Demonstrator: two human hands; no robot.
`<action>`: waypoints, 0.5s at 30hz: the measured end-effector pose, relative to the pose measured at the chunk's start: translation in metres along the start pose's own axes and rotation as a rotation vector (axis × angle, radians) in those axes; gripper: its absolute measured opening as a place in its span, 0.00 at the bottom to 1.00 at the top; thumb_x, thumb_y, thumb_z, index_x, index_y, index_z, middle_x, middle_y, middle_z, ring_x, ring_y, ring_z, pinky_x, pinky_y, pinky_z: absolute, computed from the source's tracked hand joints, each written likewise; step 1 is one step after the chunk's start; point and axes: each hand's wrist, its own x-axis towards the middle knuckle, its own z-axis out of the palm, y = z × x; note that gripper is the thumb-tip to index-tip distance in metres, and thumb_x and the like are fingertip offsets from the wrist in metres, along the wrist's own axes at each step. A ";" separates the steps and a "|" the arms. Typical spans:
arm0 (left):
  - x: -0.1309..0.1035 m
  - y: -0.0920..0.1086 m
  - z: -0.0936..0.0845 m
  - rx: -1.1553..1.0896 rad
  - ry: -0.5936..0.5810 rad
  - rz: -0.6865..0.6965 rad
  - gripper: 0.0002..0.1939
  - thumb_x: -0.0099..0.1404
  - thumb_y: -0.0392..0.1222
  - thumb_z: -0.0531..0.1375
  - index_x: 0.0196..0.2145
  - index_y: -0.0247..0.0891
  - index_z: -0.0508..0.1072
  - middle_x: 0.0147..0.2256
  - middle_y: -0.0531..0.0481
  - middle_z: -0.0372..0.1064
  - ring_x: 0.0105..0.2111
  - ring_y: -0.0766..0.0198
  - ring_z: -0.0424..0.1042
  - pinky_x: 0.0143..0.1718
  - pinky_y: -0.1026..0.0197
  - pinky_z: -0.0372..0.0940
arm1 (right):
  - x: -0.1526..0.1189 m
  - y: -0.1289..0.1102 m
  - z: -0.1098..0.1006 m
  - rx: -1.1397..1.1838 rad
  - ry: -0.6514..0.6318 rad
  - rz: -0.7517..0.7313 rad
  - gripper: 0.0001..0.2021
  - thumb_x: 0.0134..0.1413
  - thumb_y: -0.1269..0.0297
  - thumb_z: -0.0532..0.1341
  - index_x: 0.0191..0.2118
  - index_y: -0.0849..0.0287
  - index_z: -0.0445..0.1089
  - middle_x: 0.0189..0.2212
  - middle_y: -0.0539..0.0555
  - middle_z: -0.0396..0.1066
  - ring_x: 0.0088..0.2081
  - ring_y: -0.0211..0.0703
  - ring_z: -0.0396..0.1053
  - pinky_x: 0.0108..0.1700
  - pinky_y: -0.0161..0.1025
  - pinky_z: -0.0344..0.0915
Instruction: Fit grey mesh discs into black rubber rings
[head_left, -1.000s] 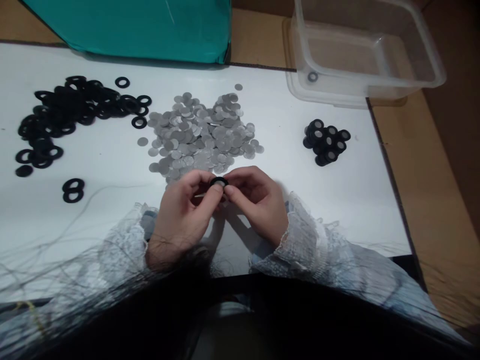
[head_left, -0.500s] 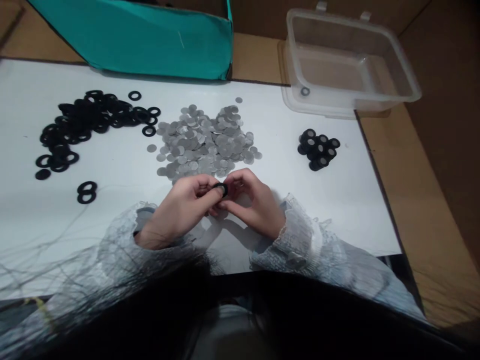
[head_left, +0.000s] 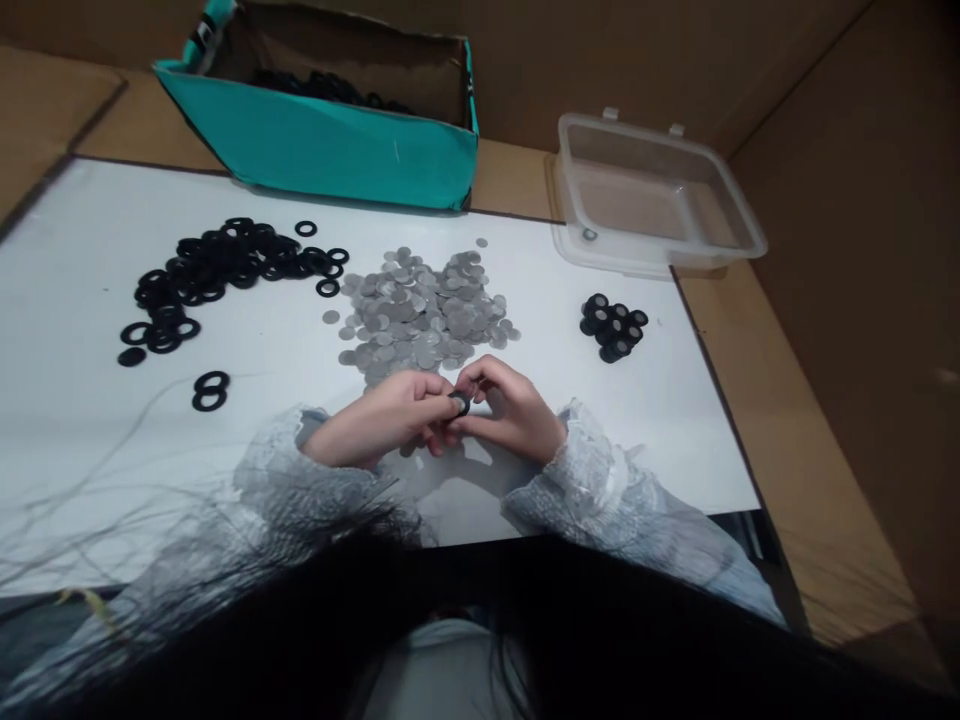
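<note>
A small black ring with a grey disc in its middle is pinched in my left hand, the thumb pressing on its face. My right hand curls in from the other side, its thumb and fingertips closed at the ring's edge. Just beyond my hands spreads a heap of loose grey metal discs. Farther left lies a pile of empty black rings, and two overlapping rings rest apart from it, nearer to me. Black rings with grey centres are stacked in a cluster to the right.
Along the back stands a teal box with more black rings inside. A clear plastic container is at the back right, a small ring by its near left corner. Cardboard walls border the white work surface.
My view has shifted, so the teal box shows more of its inside. My right fingertips have closed in on the ring, which stays in my left hand.
</note>
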 end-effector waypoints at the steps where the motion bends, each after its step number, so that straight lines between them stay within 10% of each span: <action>1: 0.000 0.000 0.000 0.000 -0.015 0.004 0.09 0.56 0.44 0.59 0.24 0.37 0.68 0.21 0.52 0.71 0.20 0.68 0.67 0.19 0.68 0.56 | 0.001 0.000 -0.001 0.002 -0.014 0.004 0.16 0.47 0.57 0.69 0.38 0.59 0.67 0.31 0.51 0.64 0.33 0.38 0.62 0.36 0.39 0.65; 15: -0.002 0.002 0.001 -0.061 -0.112 0.005 0.09 0.52 0.47 0.60 0.25 0.38 0.71 0.20 0.51 0.70 0.20 0.65 0.67 0.23 0.64 0.65 | 0.005 -0.003 -0.013 0.252 -0.224 0.131 0.13 0.50 0.60 0.66 0.41 0.58 0.70 0.34 0.50 0.63 0.35 0.37 0.63 0.38 0.39 0.64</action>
